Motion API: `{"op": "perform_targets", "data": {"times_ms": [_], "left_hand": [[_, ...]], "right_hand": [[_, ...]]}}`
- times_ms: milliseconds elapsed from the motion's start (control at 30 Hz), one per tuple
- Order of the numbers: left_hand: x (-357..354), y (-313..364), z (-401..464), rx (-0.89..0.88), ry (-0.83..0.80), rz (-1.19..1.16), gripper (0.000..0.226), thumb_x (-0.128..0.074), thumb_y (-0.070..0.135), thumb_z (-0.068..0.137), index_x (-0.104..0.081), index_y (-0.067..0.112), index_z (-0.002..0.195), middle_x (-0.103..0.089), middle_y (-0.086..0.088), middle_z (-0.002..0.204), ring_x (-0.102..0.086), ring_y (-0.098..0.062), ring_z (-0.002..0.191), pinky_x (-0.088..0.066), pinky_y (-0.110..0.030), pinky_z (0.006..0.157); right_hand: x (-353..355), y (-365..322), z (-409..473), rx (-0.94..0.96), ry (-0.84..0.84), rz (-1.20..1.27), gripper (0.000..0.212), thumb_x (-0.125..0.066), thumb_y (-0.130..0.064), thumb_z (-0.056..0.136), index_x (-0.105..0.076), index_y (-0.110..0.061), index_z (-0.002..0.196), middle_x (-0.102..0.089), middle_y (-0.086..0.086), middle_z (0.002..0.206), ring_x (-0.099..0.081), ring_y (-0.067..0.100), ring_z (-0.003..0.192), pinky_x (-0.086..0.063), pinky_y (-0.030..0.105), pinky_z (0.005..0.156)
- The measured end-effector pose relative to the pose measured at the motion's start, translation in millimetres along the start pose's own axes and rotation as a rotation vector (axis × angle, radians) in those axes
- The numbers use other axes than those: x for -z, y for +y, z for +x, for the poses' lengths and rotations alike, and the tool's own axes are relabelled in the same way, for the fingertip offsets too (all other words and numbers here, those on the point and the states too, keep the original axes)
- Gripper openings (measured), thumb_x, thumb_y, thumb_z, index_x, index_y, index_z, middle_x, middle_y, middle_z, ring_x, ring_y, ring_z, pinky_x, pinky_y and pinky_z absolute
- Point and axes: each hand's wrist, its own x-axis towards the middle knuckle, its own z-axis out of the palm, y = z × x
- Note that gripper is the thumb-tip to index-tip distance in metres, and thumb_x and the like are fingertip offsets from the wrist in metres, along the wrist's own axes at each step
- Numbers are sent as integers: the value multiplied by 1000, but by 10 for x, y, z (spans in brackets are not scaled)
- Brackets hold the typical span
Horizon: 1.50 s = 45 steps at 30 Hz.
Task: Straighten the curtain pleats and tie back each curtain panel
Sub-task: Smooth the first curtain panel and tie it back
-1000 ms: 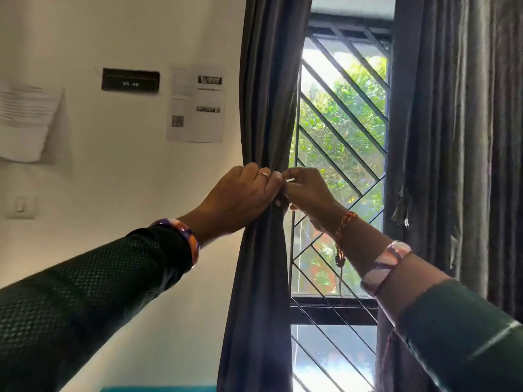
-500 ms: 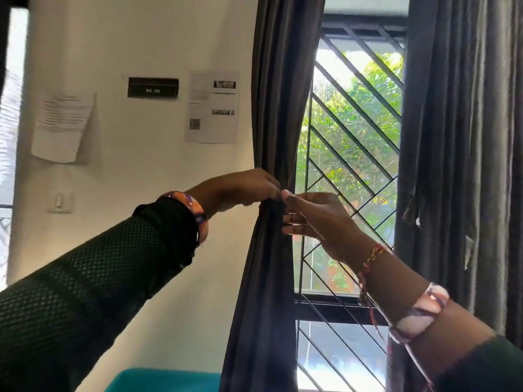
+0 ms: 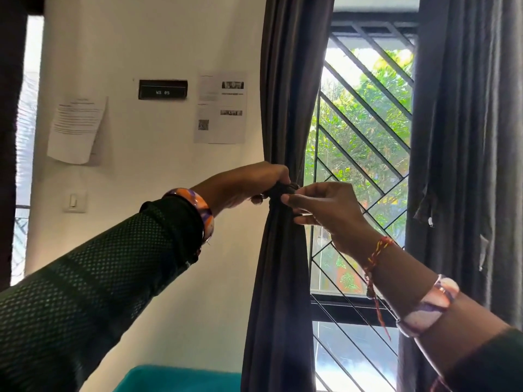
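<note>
The dark grey left curtain panel hangs beside the barred window and is gathered into a narrow bunch at mid height. A dark tie-back wraps the bunch there. My left hand grips the tie-back from the left. From the right, my right hand pinches the same tie-back with fingertips. The right curtain panel hangs loose in long pleats at the far right, untouched.
A window with a black diagonal grille sits between the panels. Papers, a small black sign and a light switch are on the white wall to the left. A teal surface shows at the bottom.
The view has shifted right and up. Both hands stay at the gathered point; my left hand now closes over the tie-back and my right hand has lowered slightly, fingertips pinching it.
</note>
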Motion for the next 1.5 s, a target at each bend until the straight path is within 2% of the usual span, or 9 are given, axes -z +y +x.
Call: {"op": "perform_targets", "data": {"times_ms": [200, 433, 633, 800, 900, 967, 1100, 1300, 1500], "left_hand": [[-22, -30, 23, 4, -7, 22, 27, -34, 19, 94, -47, 14, 72, -41, -3, 73, -33, -12, 66, -29, -23, 58], [50, -60, 26, 20, -44, -69, 19, -39, 13, 91, -50, 9, 76, -43, -6, 76, -37, -13, 65, -35, -21, 55], [110, -56, -18, 0, 16, -150, 14, -51, 8, 90, -61, -3, 89, -48, -6, 69, -43, -12, 63, -42, -20, 58], [79, -81, -48, 1, 42, -155, 24, -43, 5, 94, -59, -5, 109, -47, -6, 74, -40, -12, 66, -40, -20, 58], [113, -71, -95, 17, -19, -136, 22, -40, 4, 96, -62, 1, 96, -47, -5, 76, -38, -11, 66, -39, -21, 58], [159, -71, -128, 27, -81, -139, 25, -39, 4, 95, -61, 7, 84, -47, -5, 74, -38, -11, 65, -38, -21, 59], [205, -81, -152, 36, -127, -157, 24, -40, 3, 94, -62, 7, 86, -48, -7, 79, -39, -12, 67, -40, -22, 60], [114, -51, -124, -8, 42, -55, 26, -46, 7, 94, -61, -2, 114, -55, -9, 88, -46, -14, 74, -43, -21, 63], [235, -342, -115, -115, 353, 154, 26, -46, 9, 95, -65, -2, 108, -63, -21, 104, -53, -19, 78, -44, -27, 64]], "right_hand": [[-50, -10, 46, -12, 16, -75, 28, -78, -9, 72, -67, 13, 86, -60, 15, 74, -59, 21, 67, -59, 32, 63], [46, -44, 32, -159, -22, 17, 12, -73, 1, 74, -62, -1, 73, -58, 10, 70, -56, 16, 59, -56, 21, 52], [82, -27, 59, -124, 9, -49, 16, -72, -1, 76, -59, -5, 66, -57, 11, 69, -55, 18, 60, -54, 29, 59], [30, 23, 118, 221, 111, -560, 19, -68, -16, 80, -69, 0, 69, -66, 23, 69, -66, 41, 70, -57, 41, 65], [-28, 7, 41, 378, 141, -840, 28, -60, -36, 82, -73, -11, 79, -64, 12, 69, -64, 36, 77, -50, 31, 69], [-85, -22, -35, 462, 117, -894, 34, -61, -47, 78, -74, -17, 88, -70, 10, 78, -65, 31, 81, -52, 33, 73], [-98, -137, -67, 518, 116, -1123, 36, -55, -46, 87, -68, -19, 107, -67, 11, 102, -61, 33, 98, -48, 33, 78], [-33, -262, -113, 632, 8, -1401, 36, -38, -35, 99, -60, -12, 114, -60, 16, 105, -59, 37, 98, -38, 33, 71], [246, -175, -120, 392, -25, -1267, 40, -39, -43, 96, -69, -18, 104, -52, 14, 81, -61, 36, 89, -47, 35, 75]]}}
